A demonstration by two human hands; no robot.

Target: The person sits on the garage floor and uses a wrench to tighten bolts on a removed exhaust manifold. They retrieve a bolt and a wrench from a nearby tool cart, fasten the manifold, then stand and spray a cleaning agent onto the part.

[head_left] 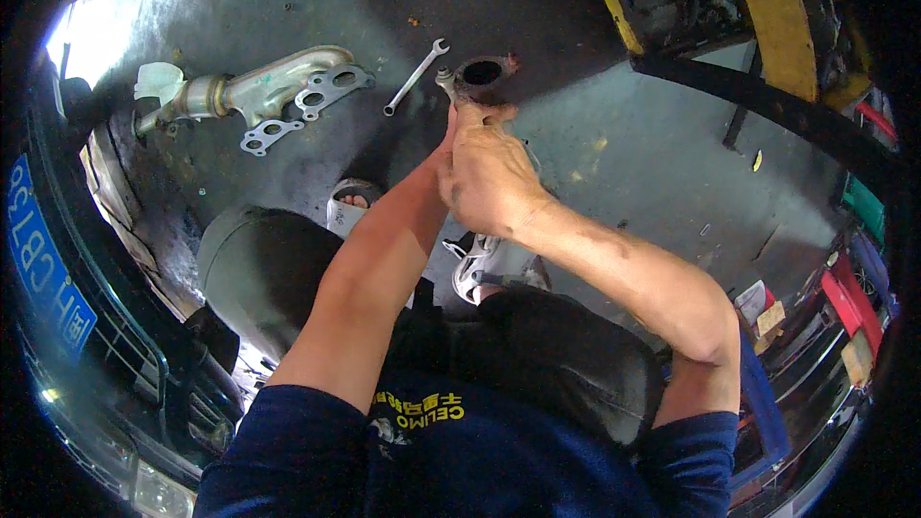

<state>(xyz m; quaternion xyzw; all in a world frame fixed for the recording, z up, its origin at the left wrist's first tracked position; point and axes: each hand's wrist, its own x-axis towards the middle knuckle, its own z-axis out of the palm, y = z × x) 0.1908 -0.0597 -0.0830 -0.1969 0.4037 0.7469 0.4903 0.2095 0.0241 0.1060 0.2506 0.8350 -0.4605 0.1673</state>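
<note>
My right hand (491, 173) is closed, its fingers bent over something I cannot make out. Its back covers most of my left hand (449, 139), whose fingers are largely hidden. Just beyond both hands is a rusty metal flange (483, 72) with a dark round opening; the part below it disappears behind the hands. A small metal end (444, 77) sticks up at the flange's left side. On the floor to the left lies a combination wrench (417, 77), apart from the hands. Farther left rests a silvery exhaust manifold (278, 86), with flat holed flange plates (271, 137) along its near side.
A car front bumper with a blue plate (53, 269) stands close on my left. At the upper right is a black and yellow metal frame (767, 10). Red and blue parts (849, 297) sit at the right. My sandalled foot (353, 200) is on the grey floor.
</note>
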